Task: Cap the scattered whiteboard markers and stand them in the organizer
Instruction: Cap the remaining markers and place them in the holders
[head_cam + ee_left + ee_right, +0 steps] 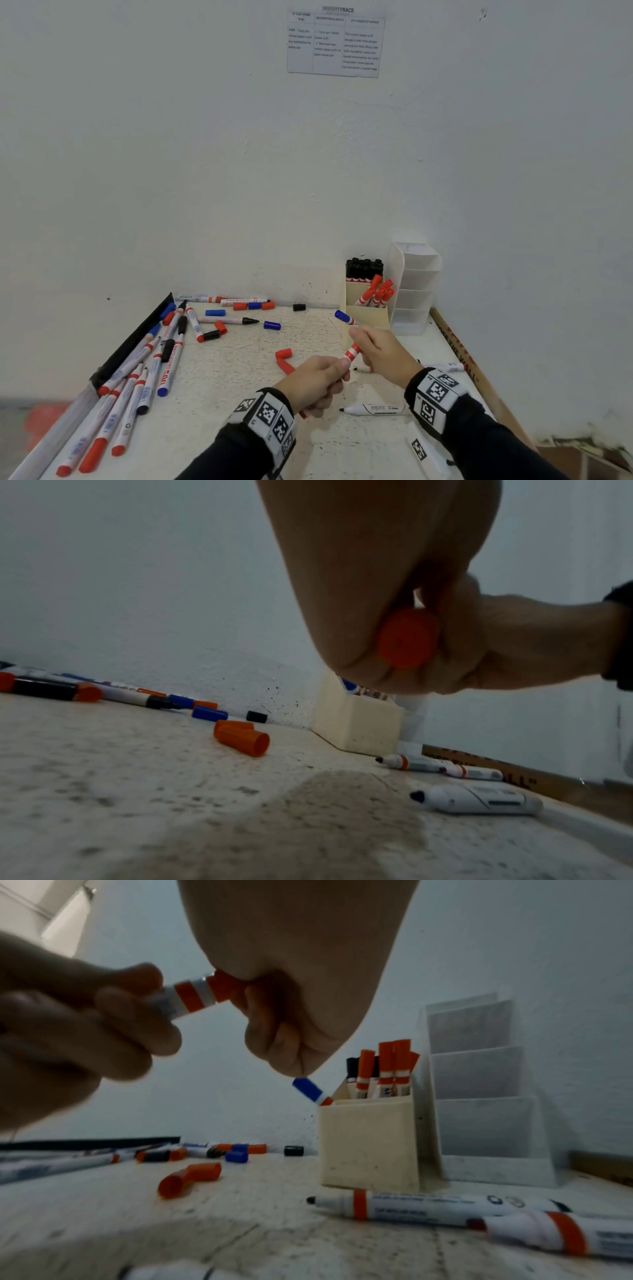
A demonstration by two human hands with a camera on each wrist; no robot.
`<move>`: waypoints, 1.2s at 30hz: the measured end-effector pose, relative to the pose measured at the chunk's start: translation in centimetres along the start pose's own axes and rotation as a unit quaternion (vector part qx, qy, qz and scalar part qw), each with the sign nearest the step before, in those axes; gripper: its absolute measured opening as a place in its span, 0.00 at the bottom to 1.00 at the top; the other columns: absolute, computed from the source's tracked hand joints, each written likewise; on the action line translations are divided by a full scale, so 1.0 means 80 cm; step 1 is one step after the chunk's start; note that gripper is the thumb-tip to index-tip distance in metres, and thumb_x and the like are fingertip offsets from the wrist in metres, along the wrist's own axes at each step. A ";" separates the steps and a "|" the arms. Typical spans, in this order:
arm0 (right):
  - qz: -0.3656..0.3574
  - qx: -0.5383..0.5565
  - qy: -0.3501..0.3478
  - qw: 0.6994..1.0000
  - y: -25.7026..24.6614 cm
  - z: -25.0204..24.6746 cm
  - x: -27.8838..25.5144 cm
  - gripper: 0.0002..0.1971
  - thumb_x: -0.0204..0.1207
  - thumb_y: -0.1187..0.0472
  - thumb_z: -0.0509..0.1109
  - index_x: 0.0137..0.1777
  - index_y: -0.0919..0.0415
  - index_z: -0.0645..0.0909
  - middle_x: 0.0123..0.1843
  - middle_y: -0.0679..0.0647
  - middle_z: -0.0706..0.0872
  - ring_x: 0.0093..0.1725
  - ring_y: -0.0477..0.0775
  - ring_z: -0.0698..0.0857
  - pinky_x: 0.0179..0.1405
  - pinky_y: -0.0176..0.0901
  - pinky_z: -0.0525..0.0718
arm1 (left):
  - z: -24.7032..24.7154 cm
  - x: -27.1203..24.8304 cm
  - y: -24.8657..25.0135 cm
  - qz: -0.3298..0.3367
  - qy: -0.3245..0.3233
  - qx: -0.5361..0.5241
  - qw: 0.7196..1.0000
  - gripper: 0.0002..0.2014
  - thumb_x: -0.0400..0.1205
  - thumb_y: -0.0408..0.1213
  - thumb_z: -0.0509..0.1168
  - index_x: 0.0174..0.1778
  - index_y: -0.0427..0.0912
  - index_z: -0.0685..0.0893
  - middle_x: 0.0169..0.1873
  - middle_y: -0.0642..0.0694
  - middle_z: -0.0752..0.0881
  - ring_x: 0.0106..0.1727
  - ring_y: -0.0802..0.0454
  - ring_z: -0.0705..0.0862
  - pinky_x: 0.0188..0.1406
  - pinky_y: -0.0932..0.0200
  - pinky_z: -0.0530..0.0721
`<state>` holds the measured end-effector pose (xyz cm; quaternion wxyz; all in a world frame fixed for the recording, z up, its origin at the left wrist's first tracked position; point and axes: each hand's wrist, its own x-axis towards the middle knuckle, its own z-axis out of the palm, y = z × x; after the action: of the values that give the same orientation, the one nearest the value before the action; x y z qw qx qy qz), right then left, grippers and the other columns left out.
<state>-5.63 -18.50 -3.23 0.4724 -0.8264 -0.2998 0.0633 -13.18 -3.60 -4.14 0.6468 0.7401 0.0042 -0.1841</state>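
Above the table's middle, both hands hold one white marker with red bands. My left hand grips its barrel, and the red rear end shows inside the fist. My right hand pinches the red cap seated over the marker's tip end. Behind the hands stands the cream organizer. It holds black-capped markers at the back and red-capped ones in the middle. A blue-capped marker leans out of its front compartment.
Loose red caps, a blue cap and a black cap lie on the speckled table. Several markers lie heaped at the left, and an uncapped black one lies between my wrists. A white tiered holder stands right of the organizer.
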 end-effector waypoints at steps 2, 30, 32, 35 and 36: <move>0.006 -0.025 0.007 1.000 0.000 -0.019 -0.003 0.16 0.82 0.55 0.59 0.32 0.56 0.72 0.25 0.48 0.73 0.21 0.39 0.70 0.24 0.30 0.70 | 0.013 0.012 0.001 0.029 0.036 0.083 0.995 0.13 0.84 0.49 0.58 0.46 0.44 0.81 0.35 0.51 0.81 0.32 0.58 0.78 0.37 0.64 0.77; 0.075 -0.315 0.168 0.931 0.014 -0.049 0.123 0.12 0.81 0.54 0.58 0.57 0.48 0.82 0.59 0.50 0.85 0.60 0.56 0.80 0.61 0.52 0.78 | -0.121 -0.030 -0.021 0.040 0.393 0.048 0.917 0.12 0.86 0.43 0.55 0.62 0.45 0.75 0.41 0.46 0.81 0.35 0.53 0.79 0.39 0.55 0.84; 0.088 -0.415 0.128 0.896 0.012 -0.041 0.130 0.16 0.81 0.51 0.54 0.62 0.46 0.79 0.67 0.45 0.77 0.68 0.54 0.72 0.66 0.52 0.70 | -0.136 -0.032 -0.034 -0.009 0.416 0.106 0.903 0.18 0.86 0.41 0.53 0.71 0.41 0.72 0.50 0.45 0.82 0.42 0.52 0.79 0.48 0.54 0.82; 0.017 -0.423 0.173 0.889 -0.011 -0.018 0.141 0.12 0.79 0.56 0.58 0.56 0.51 0.81 0.66 0.47 0.75 0.67 0.55 0.69 0.65 0.50 0.70 | -0.153 -0.036 -0.051 -0.051 0.418 0.160 0.893 0.22 0.84 0.34 0.56 0.76 0.40 0.68 0.66 0.40 0.79 0.60 0.46 0.81 0.64 0.55 0.79; -0.017 -0.379 0.197 0.904 -0.023 -0.005 0.144 0.10 0.78 0.59 0.60 0.54 0.55 0.82 0.62 0.50 0.76 0.65 0.56 0.71 0.63 0.49 0.71 | -0.157 -0.036 -0.056 -0.056 0.413 0.178 0.891 0.23 0.83 0.33 0.58 0.76 0.41 0.68 0.67 0.41 0.78 0.64 0.47 0.80 0.67 0.55 0.78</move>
<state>3.09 -11.72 0.60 0.1739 -0.9335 -0.2161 -0.2274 -13.63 9.85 -6.42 0.4323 0.8509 0.2797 0.1044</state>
